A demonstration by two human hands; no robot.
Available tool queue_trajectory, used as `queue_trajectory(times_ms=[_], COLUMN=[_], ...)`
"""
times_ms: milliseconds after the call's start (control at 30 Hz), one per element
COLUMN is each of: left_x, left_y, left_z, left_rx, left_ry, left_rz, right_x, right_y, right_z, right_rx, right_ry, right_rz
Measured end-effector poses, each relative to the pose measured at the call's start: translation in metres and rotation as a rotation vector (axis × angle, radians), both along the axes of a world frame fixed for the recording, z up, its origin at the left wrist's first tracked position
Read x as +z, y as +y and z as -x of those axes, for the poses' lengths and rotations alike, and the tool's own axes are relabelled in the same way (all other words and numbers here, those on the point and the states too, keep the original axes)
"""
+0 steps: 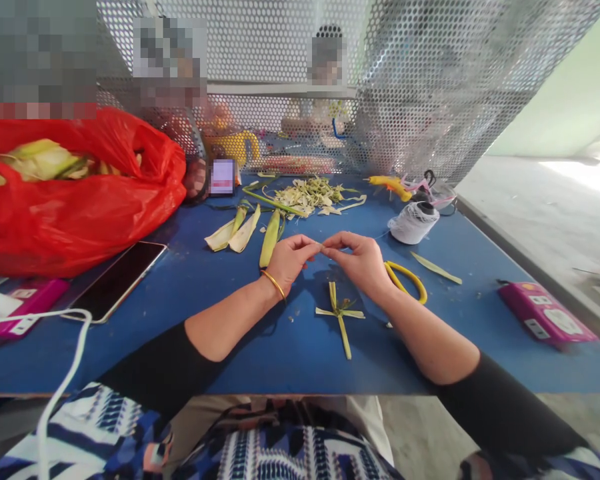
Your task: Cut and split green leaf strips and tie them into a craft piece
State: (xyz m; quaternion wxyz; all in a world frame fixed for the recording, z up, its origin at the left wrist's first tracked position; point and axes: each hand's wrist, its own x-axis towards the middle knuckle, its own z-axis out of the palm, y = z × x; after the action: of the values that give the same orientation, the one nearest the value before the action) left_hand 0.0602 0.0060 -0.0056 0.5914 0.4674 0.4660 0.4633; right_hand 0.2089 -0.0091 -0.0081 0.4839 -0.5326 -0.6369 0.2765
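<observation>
My left hand (291, 261) and my right hand (356, 261) meet above the blue table, each closed in a pinch, fingertips touching. A fine thread (381, 236) runs from a white thread spool (414, 223) towards my right hand, which pinches it. Whatever lies between my left fingertips is too small to make out. Below the hands, a cross of husk strips (341, 312) lies flat, with a small bunched centre. A green husk piece (270, 240) rests beside my left hand. Near my right wrist is a yellow loop handle (421, 288), partly hidden by the forearm.
A red plastic bag (145, 180) of husks stands left, by a phone (117, 281) and a pink power strip (35, 300). Husk scraps (310, 195) lie before a perforated metal screen (280, 47). Another pink power strip (547, 312) and a yellow glue gun (391, 185) sit right.
</observation>
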Motion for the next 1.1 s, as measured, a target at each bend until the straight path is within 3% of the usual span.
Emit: queue_trajectory(times_ms=[133, 233, 333, 433, 500, 567, 667, 767, 867, 1100], left_x=[0.000, -0.001, -0.003, -0.008, -0.011, -0.013, -0.010, 0.002, 0.015, 0.022], left_y=[0.001, 0.000, -0.005, -0.016, -0.024, -0.029, -0.027, -0.015, -0.005, -0.003], left_z=[-0.001, -0.001, 0.001, 0.002, 0.000, -0.003, -0.005, -0.001, 0.008, 0.012], left_rx=[0.001, -0.064, -0.322, -0.635, -0.709, -0.684, -0.532, -0.339, -0.248, -0.217], left_ry=[0.125, 0.216, 0.404, 0.572, 0.620, 0.637, 0.413, -0.106, -0.460, -0.604], left_rz=[-0.116, -0.095, -0.058, -0.183, -0.272, -0.315, -0.164, 0.214, 0.427, 0.504], right_x=[-0.002, -0.001, 0.001, 0.002, 0.001, -0.001, -0.001, 0.004, 0.012, 0.022], right_y=[0.003, 0.005, 0.008, 0.011, 0.013, 0.014, 0.014, 0.013, 0.010, -0.005], right_z=[0.000, -0.004, -0.011, -0.016, -0.018, -0.017, -0.016, -0.018, -0.020, -0.012], right_rx=[-0.013, -0.081, -0.165, -0.220, -0.217, -0.187, -0.125, -0.083, -0.047, 0.266], right_ry=[0.060, -0.014, -0.070, -0.091, -0.095, -0.085, 0.006, 0.230, 0.431, 0.458], right_rz=[0.042, -0.031, -0.107, -0.122, -0.111, -0.091, -0.053, -0.022, 0.025, 0.163])
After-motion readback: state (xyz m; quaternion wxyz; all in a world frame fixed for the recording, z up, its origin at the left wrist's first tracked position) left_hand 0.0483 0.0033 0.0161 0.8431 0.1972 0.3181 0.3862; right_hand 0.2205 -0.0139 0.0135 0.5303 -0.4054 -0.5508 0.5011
